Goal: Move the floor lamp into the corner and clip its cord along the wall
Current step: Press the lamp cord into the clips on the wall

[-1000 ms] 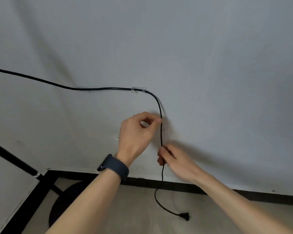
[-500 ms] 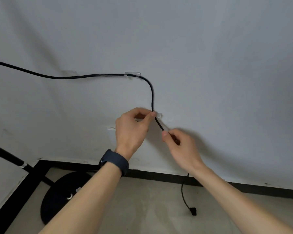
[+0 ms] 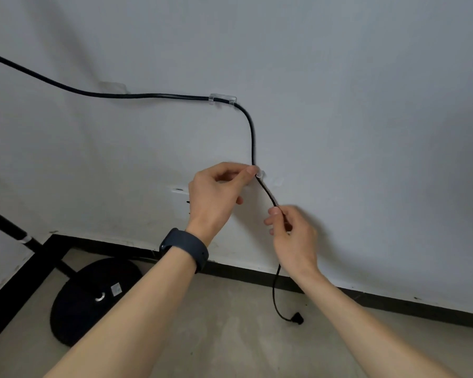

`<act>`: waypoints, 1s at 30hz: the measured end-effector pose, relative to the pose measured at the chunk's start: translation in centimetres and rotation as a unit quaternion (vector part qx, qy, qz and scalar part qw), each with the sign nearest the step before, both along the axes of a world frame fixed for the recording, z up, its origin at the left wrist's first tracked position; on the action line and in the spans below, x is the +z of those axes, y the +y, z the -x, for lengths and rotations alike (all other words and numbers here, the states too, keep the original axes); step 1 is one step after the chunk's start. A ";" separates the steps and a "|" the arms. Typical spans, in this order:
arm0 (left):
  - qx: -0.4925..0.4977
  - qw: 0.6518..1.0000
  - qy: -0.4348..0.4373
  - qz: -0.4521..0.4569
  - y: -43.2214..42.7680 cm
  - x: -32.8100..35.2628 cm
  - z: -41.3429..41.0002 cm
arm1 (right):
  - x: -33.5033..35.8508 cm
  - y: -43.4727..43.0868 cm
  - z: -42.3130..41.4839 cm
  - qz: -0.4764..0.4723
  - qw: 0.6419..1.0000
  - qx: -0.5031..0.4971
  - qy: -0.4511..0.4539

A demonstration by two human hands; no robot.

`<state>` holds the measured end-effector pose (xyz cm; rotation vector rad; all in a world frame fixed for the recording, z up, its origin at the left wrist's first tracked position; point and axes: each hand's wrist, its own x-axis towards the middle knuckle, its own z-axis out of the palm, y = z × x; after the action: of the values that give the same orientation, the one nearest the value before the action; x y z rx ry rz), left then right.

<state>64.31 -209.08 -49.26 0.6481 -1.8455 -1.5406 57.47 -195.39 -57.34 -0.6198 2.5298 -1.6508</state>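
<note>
Lamp base (image 3: 93,298) on floor, left of plug (image 3: 296,318).

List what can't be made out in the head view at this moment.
- Lower clear clip: whether the cord is seated in it; the left hand fingertips cover the joint.
- Cord inside the right hand: hidden by the fingers.
- Lamp pole and head: cut off by the left edge.
- Wall outlet: half hidden behind the left hand.
- Label on the lamp base: too small to read.
</note>
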 end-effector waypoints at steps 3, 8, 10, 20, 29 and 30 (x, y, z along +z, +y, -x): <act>-0.011 0.999 0.005 -0.036 -0.2 -0.5 -0.1 | 0.0 -0.2 0.4 -0.033 0.999 0.031 -0.015; 0.066 0.992 -0.040 -0.095 -0.6 -5.3 -2.1 | 0.7 -1.7 0.0 -0.077 0.991 0.093 -0.057; 0.047 0.989 -0.104 -0.092 -0.7 -7.9 -3.3 | 1.0 -2.2 0.1 -0.077 0.988 0.112 -0.077; -0.258 0.915 -0.290 -0.111 -2.0 -13.4 -6.9 | 1.8 -4.9 -1.2 0.070 0.958 0.134 -0.243; -0.159 0.942 -0.296 0.025 -5.2 -16.0 -7.9 | -0.8 -5.5 -2.1 -0.064 0.959 0.135 -0.241; -0.160 0.940 -0.297 0.040 -5.1 -15.9 -7.7 | -1.3 -5.5 -2.4 -0.095 0.951 0.156 -0.249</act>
<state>72.03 -214.21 -65.18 0.8775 -2.5581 -1.5665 59.91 -200.91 -58.59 -0.4772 2.0677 -1.2449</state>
